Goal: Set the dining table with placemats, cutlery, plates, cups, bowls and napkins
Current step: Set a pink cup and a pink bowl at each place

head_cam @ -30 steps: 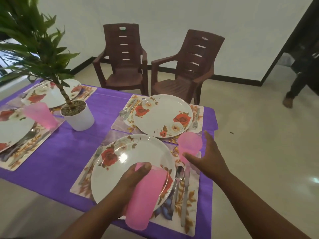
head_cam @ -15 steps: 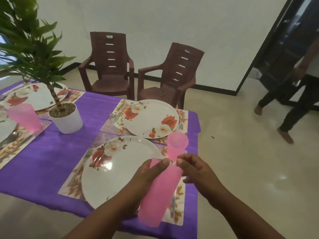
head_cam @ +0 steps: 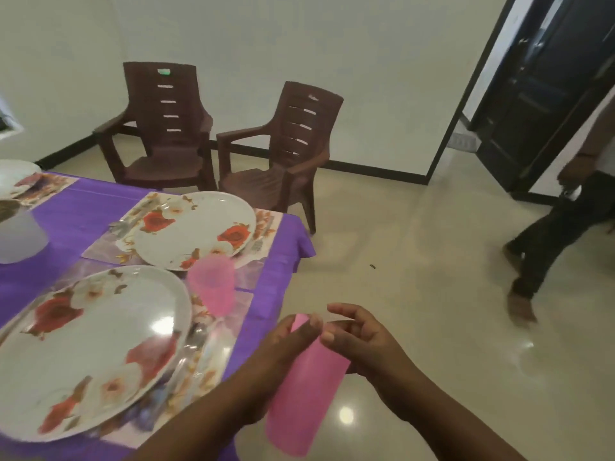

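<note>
Both hands have been drifting right, off the bench [head_cam: 109, 207]; we are gripping the pink cup stack [head_cam: 307, 390] in our left hand [head_cam: 283, 347], our right hand [head_cam: 359, 337] pinching its top, separating the next cup.

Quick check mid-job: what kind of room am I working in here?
Most likely a home dining room: a table under a purple cloth laid with floral plates, two brown plastic armchairs by the wall, and a tiled floor.

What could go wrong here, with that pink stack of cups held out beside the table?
The stack of pink cups is held over bare floor, past the table edge; the left hand grips it and the right hand is at its top, so a slip could drop it. The upright pink cup stands close by and might get knocked over.
</note>
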